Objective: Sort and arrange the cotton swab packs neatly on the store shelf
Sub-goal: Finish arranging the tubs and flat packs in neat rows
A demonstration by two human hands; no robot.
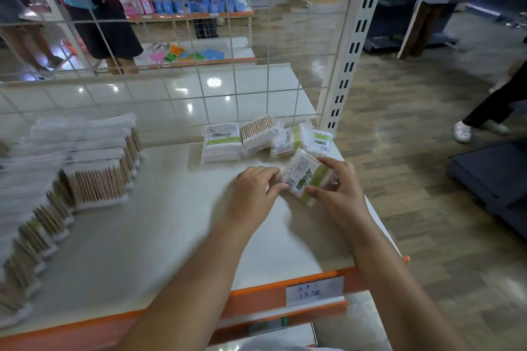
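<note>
- One swab pack (309, 177) is held at the shelf's (159, 231) right side, tilted, label up w/ green print & barcode visible.
- The pack is pinched by the right hand (340, 194): fingers over its far edge, thumb at its near edge.
- The pack's left edge is touched by the left hand (253, 194), fingers loosely bent; no full grip is seen.
- A loose cluster of packs (265, 138) is seen at the shelf's back right, just beyond the held pack: one flat w/ label up, others leaned or overlapped at odd angles.
- Neat stacked rows of packs (94, 179) are lined along the shelf's left side, wooden sticks facing out, stepped toward the front.
- A wire grid (199, 88) is stood behind the shelf; a slotted upright (350, 57) is fixed at its right end.
- An orange front strip w/ a handwritten price tag (315, 291) is fitted to the shelf edge.
</note>
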